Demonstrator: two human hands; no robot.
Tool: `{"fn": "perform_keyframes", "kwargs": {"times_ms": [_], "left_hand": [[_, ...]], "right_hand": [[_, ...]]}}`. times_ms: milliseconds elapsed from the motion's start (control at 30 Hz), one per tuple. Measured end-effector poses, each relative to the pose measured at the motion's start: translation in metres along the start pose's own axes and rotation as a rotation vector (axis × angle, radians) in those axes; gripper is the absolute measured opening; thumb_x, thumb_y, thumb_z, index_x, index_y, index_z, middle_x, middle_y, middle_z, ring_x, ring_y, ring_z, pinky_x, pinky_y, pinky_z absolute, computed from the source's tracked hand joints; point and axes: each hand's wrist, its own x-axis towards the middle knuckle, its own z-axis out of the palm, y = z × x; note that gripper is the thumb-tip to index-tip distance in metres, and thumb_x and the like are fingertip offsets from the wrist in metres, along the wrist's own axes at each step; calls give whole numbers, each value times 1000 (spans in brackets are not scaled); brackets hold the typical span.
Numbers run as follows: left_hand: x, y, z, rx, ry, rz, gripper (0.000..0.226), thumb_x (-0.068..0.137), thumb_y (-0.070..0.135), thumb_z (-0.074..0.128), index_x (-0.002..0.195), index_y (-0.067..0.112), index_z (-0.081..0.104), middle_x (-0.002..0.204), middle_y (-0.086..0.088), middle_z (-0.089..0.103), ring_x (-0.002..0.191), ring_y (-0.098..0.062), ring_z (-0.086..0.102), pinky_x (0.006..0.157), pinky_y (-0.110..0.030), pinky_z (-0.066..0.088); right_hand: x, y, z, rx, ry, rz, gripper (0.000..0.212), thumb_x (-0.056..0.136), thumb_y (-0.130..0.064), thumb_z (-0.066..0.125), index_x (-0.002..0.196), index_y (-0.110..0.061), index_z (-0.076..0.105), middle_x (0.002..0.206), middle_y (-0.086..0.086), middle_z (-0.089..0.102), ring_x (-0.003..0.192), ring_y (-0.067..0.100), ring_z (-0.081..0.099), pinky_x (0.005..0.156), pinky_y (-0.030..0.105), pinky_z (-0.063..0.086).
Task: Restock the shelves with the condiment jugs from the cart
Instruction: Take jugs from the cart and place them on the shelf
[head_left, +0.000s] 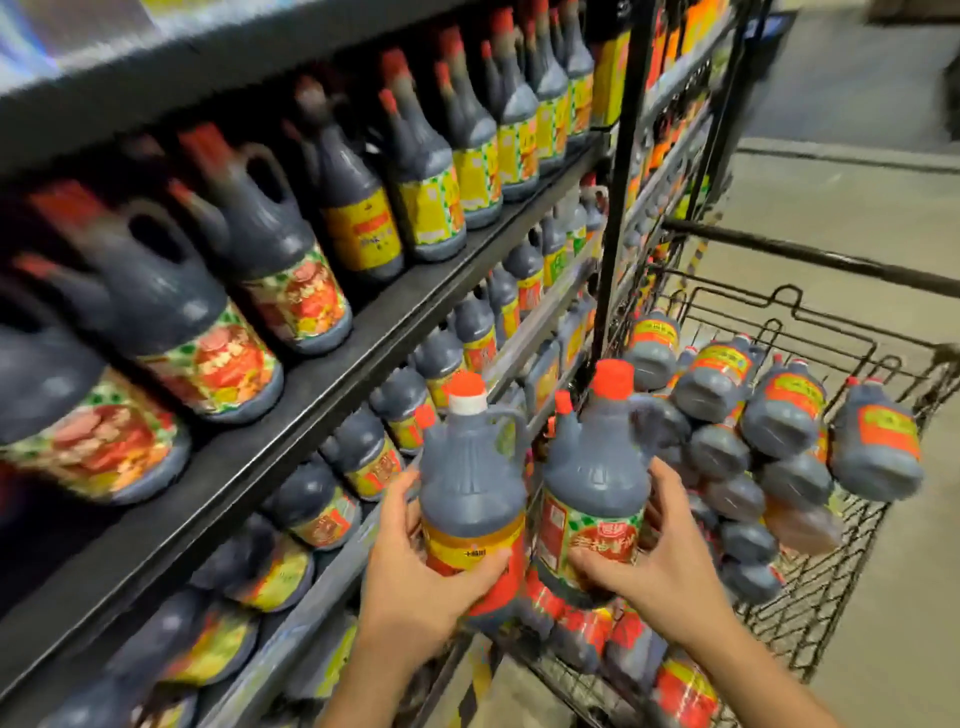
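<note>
My left hand (415, 566) grips a dark jug with a red cap and a yellow-red label (470, 483). My right hand (660, 561) grips a second dark jug with a red cap and a green-checked label (595, 483). Both jugs are upright, side by side, held between the shelves and the cart. The black wire cart (810, 613) at the right holds several more dark jugs (779, 415) lying on their sides. Black shelves (322, 374) on the left carry rows of similar dark jugs (208, 338).
A black upright post (615, 208) of the shelving stands just behind the held jugs. The cart's handle bar (810, 254) crosses at the upper right. Grey concrete floor (852, 130) stretches beyond the cart. Lower shelves (332, 582) hold more jugs.
</note>
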Motion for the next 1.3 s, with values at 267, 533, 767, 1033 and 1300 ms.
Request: {"fn": "perform_keyframes", "kwargs": {"times_ms": [267,533,767,1033,1300], "left_hand": [[-80,69,-108,6,328,181,87,48,36,86,123,40,42,113,22,65,100,-3,67,79,-23,54],[-136,71,-200,97,680,236,89,53,24,90,120,51,38,113,27,62,102,2,64,76,-14,50],[-151,66,-247,146,906,211,85,62,13,89,127,32,37,113,19,61,98,7,62,75,-15,51],[-129,50,-284,146,999,101,88,62,20,90,128,32,34,114,13,59,101,0,62,83,-28,54],[-99,39,-300,147,1055,100,101,58,22,92,139,27,30,114,17,57,97,2,63,84,-26,53]], "right_hand": [[-31,-97,79,1,-154,-321,121,37,-73,83,138,-26,37,128,-29,52,117,-7,54,95,18,46],[-57,-164,175,92,-397,-523,99,55,-9,94,131,-35,36,114,-37,54,106,-21,52,83,-2,37],[-49,-196,248,97,-561,-583,97,64,-21,89,142,-27,32,122,-28,56,110,-5,58,87,18,51],[-36,-213,302,127,-637,-554,91,68,-16,85,136,-37,28,126,-14,54,111,0,58,90,19,50],[-15,-207,333,121,-706,-494,80,69,-18,86,132,-18,37,118,-8,60,107,3,62,83,15,52]]}}
